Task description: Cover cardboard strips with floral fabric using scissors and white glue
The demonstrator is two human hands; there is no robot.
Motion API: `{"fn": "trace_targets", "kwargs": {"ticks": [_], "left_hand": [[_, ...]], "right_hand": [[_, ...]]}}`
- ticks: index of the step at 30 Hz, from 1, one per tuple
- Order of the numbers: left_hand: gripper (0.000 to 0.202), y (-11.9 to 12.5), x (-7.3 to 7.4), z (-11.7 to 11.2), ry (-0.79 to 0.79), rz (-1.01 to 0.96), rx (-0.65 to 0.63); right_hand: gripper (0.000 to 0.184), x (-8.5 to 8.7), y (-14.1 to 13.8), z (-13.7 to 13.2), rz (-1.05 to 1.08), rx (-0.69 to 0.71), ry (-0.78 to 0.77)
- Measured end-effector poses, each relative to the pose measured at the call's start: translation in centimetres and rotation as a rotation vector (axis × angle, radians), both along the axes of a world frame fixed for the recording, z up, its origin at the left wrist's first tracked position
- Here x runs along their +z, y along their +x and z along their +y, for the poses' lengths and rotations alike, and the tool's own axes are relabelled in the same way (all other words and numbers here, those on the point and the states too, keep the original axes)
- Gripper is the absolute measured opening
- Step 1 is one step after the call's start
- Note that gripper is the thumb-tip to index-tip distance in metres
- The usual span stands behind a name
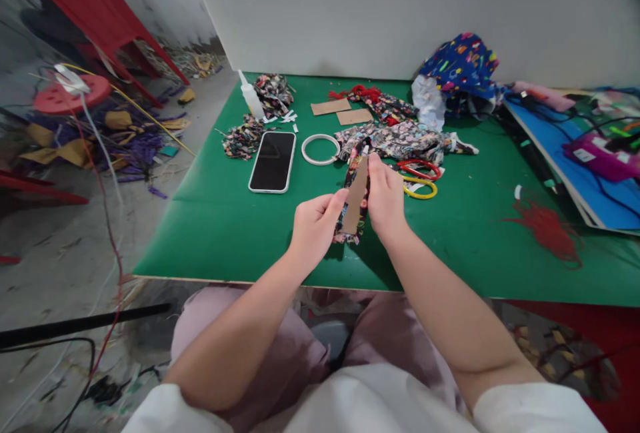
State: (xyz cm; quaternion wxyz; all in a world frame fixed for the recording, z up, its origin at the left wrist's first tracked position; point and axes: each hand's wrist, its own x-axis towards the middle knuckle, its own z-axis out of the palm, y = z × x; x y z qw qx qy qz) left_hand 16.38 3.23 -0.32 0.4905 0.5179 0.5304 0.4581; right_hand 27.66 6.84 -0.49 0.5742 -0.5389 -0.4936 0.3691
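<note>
Both my hands hold one piece above the green table (210, 220): a brown cardboard strip (355, 197) with dark floral fabric (346, 230) wrapped round its edges. My left hand (315, 226) pinches its lower left side with thumb and fingers. My right hand (384, 196) grips its right edge, fingers curled round it. The piece stands nearly upright, tilted slightly right.
On the table lie a phone (273, 160) face up, a white ring (321, 149), a glue bottle (251, 96), floral fabric scraps (400, 138), two cardboard pieces (343, 111), red and yellow scissors (420, 177) and red thread (546, 228). Cables and a blue board (575, 160) are at the right.
</note>
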Motion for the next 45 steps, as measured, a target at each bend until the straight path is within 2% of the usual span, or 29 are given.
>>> {"fn": "trace_targets", "kwargs": {"ticks": [4, 9, 13, 18, 23, 27, 29, 31, 36, 45], "left_hand": [[0.041, -0.2, -0.2, 0.3, 0.019, 0.045, 0.062], [0.042, -0.4, 0.0, 0.6, 0.097, 0.047, 0.225], [0.044, -0.6, 0.5, 0.5, 0.130, 0.176, 0.237], [0.044, -0.5, 0.5, 0.0, 0.268, 0.336, 0.249], [0.042, -0.3, 0.2, -0.2, 0.290, 0.368, 0.271], [0.048, -0.4, 0.0, 0.1, 0.115, 0.105, 0.234], [0.051, -0.5, -0.2, 0.3, 0.006, -0.042, 0.175], [0.052, -0.7, -0.3, 0.3, -0.044, -0.096, 0.092], [0.046, -1.1, -0.4, 0.2, 0.028, 0.001, -0.075], [0.033, -1.0, 0.0, -0.1, 0.069, 0.162, -0.078]], "right_hand": [[0.047, 0.6, -0.4, -0.5, 0.053, 0.050, -0.012], [0.048, 0.5, -1.3, -1.4, -0.108, 0.147, -0.022], [0.046, 0.0, -1.8, -1.7, -0.246, 0.107, 0.013], [0.045, -0.5, -1.9, -1.7, -0.404, 0.035, 0.075], [0.042, -0.2, -2.0, -1.9, -0.483, 0.002, 0.126], [0.044, 0.4, -1.5, -1.7, -0.387, 0.033, 0.095], [0.045, 0.6, -1.1, -1.5, -0.301, 0.036, 0.065], [0.045, 0.7, -0.7, -1.3, -0.229, 0.020, 0.041], [0.046, 0.8, -0.3, -1.1, -0.182, -0.019, 0.040], [0.044, 1.1, -0.6, -1.5, -0.235, -0.025, 0.059]]}}
